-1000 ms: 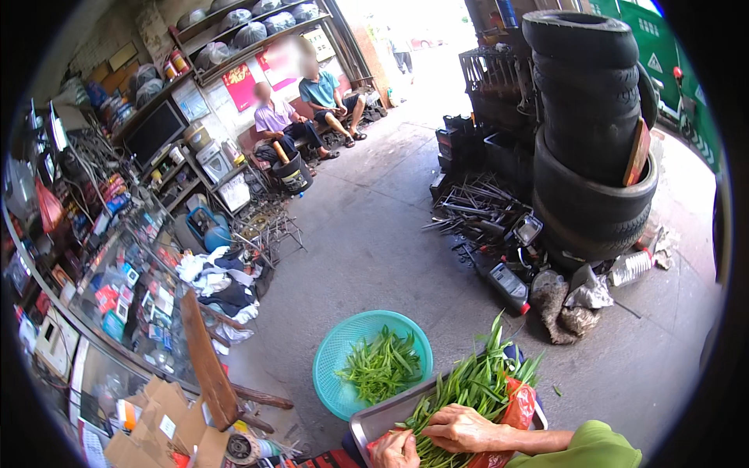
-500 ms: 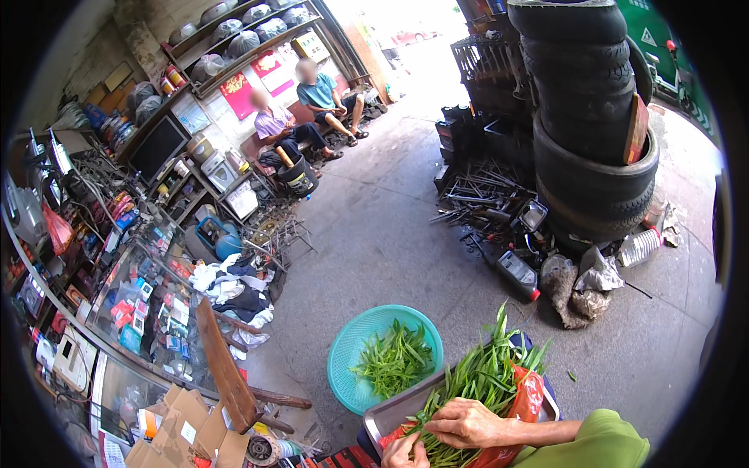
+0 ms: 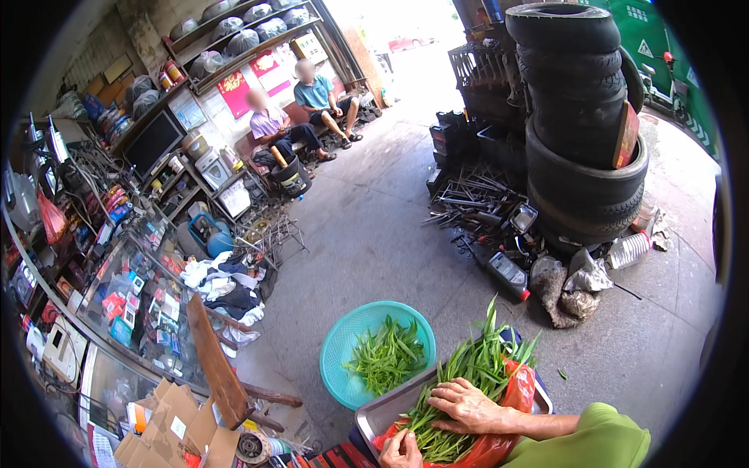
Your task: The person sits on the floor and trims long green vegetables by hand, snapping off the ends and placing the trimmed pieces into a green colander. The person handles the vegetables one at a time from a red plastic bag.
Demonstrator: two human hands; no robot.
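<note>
Long-leaved greens [image 3: 485, 360] are heaped on a red plastic bag [image 3: 521, 388] in a metal tray [image 3: 378, 416] close in front of me. My right hand [image 3: 468, 408] lies over the heap, its fingers stretched out and apart across the stems. At the tray's near left corner, my left hand [image 3: 401, 450] is closed, thumb against fingers; what it pinches is hidden, and the lower frame edge cuts it off. Just beyond the tray on the left, a turquoise plastic basket [image 3: 337, 360] holds shorter pieces of leafy greens [image 3: 388, 356].
A wooden stool [image 3: 217, 363] lies tipped at left, beside torn cardboard [image 3: 178, 427] and a glass display case [image 3: 117, 374]. Stacked tyres [image 3: 585, 175], metal tools [image 3: 477, 199] and a bottle [image 3: 509, 274] stand at right. Two people [image 3: 277, 129] [image 3: 318, 97] sit by the far wall.
My right hand has moved up and away from my left hand, its fingers going from a pinch to spread over the greens. The whole view has shifted slightly.
</note>
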